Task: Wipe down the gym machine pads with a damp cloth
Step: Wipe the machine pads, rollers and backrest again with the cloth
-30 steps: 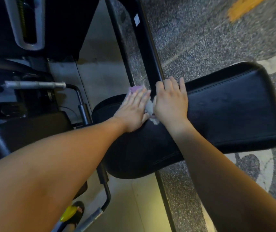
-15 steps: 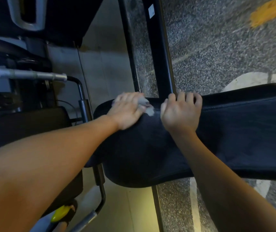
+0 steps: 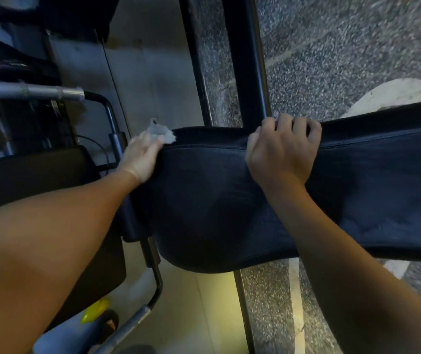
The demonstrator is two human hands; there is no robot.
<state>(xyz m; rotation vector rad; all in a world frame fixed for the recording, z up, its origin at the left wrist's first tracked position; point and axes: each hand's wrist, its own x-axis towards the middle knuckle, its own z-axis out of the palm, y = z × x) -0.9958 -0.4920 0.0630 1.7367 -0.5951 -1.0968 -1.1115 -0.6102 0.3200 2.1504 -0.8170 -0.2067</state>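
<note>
Pad (image 3: 230,200) of smooth black vinyl, long and round-ended, with a stitched seam along its far edge, is lying across the middle of the view, sitting against a square black post (image 3: 245,60) above a speckled rubber floor (image 3: 344,47). The left grip (image 3: 140,157) is curling round a crumpled, pale grey cloth (image 3: 159,132) and pressing it onto the pad's rounded left end, right at the seam. The right grip (image 3: 281,152) is clamping on the pad's far edge, knuckles bent and fingers hooking over the seam just beside the post. A brushed metal bar (image 3: 25,91) is jutting in from the left, apart from the pad.
</note>
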